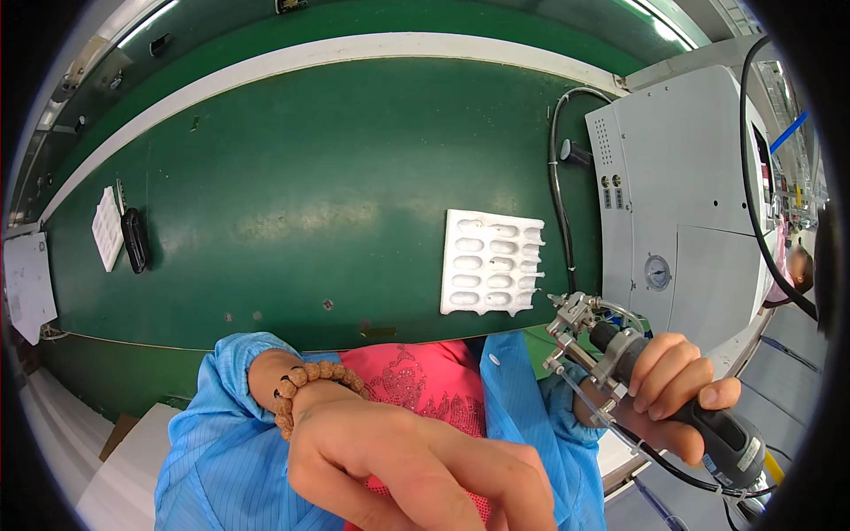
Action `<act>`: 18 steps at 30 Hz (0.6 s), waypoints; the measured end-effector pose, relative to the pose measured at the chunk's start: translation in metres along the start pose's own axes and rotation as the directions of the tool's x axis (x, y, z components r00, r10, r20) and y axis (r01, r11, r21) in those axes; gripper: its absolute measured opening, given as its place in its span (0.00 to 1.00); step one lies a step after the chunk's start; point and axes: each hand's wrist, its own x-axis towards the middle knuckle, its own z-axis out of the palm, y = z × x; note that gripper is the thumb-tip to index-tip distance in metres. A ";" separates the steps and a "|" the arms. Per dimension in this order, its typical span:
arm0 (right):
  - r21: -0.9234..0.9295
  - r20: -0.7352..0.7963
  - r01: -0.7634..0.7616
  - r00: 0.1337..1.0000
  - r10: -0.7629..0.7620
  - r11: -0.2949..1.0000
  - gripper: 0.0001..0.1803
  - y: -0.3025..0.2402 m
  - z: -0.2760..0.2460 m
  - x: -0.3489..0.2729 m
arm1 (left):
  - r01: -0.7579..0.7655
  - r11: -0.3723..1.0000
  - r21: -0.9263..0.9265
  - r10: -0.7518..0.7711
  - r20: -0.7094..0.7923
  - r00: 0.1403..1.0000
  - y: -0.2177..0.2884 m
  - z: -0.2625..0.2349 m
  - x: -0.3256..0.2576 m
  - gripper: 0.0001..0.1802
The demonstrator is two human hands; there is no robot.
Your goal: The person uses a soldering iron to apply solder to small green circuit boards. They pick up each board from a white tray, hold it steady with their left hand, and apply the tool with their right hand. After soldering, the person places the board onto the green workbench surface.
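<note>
My right hand (pixel 668 385) is wrapped round a dark handheld screwdriver (pixel 730 442) with a cable. At its front end is a metal nozzle assembly (pixel 575 319) with fittings and a clear hose, pointing up and left over the bench edge. My left hand (pixel 416 451), with a beaded bracelet (pixel 314 376) on the wrist, is raised close to the camera in front of my chest. Its fingers are apart and hold nothing visible; the lower edge cuts off the tips. A white moulded tray (pixel 482 261) with rows of oval pockets lies left of the nozzle.
The green bench (pixel 292 195) spreads ahead. A large grey machine (pixel 664 195) with a pressure gauge (pixel 657 272) stands at the right, a black hose (pixel 553 168) beside it. Far left are another white tray (pixel 107 230) and a black case (pixel 135 239). A person (pixel 797 265) is beyond the machine.
</note>
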 end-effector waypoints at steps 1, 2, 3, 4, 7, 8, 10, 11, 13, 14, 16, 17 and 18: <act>-0.001 0.002 -0.001 1.000 0.001 1.000 0.29 0.000 0.000 0.000 | -0.011 1.000 0.001 0.011 0.002 1.000 -0.001 0.000 -0.001 0.18; -0.003 -0.001 -0.002 1.000 0.002 1.000 0.29 0.000 0.001 -0.001 | -0.022 1.000 -0.013 0.022 -0.018 1.000 -0.003 0.001 -0.002 0.18; -0.009 0.005 -0.004 1.000 0.004 1.000 0.29 0.000 0.000 -0.001 | -0.014 1.000 -0.021 0.013 -0.025 1.000 -0.003 0.000 -0.003 0.18; -0.015 0.010 -0.006 1.000 0.006 1.000 0.29 -0.001 -0.001 0.000 | -0.006 0.999 -0.036 0.005 -0.029 1.000 -0.004 0.000 -0.002 0.18; 0.021 0.008 -0.029 1.000 0.029 0.999 0.29 0.001 -0.003 -0.001 | 0.082 0.996 -0.023 -0.084 -0.051 0.995 0.003 0.002 -0.002 0.17; 0.020 0.017 -0.034 0.999 0.033 0.999 0.29 -0.001 -0.002 -0.001 | 0.105 0.994 -0.032 -0.106 -0.059 0.993 0.006 0.005 0.000 0.16; 0.010 -0.013 -0.035 0.999 0.035 0.999 0.29 -0.001 0.001 -0.003 | 0.134 0.980 -0.146 -0.156 -0.147 0.977 0.013 0.014 -0.001 0.16; 0.019 -0.004 -0.039 0.999 0.039 0.999 0.29 0.001 0.002 -0.002 | 0.130 0.960 -0.249 -0.188 -0.223 0.957 0.016 0.027 -0.005 0.16; 0.016 0.006 -0.042 0.999 0.042 0.999 0.29 0.000 0.003 0.000 | 0.087 0.944 -0.319 -0.175 -0.259 0.950 0.015 0.031 -0.007 0.16; 0.009 0.001 -0.044 0.999 0.044 0.999 0.29 -0.001 0.003 -0.001 | 0.061 0.955 -0.289 -0.130 -0.229 0.965 0.010 0.027 -0.007 0.16; 0.009 -0.007 -0.050 0.999 0.050 0.999 0.29 -0.004 0.003 0.000 | 0.027 0.979 -0.202 -0.064 -0.176 0.982 0.003 0.019 -0.008 0.16; 0.021 -0.007 -0.052 0.999 0.052 0.998 0.29 -0.004 0.002 -0.001 | 0.020 0.990 -0.139 -0.041 -0.153 0.987 0.003 0.015 -0.008 0.16; 0.033 -0.007 -0.054 0.999 0.054 0.998 0.29 -0.004 0.002 -0.001 | 0.069 0.995 -0.074 -0.080 -0.159 0.984 0.006 0.011 -0.008 0.14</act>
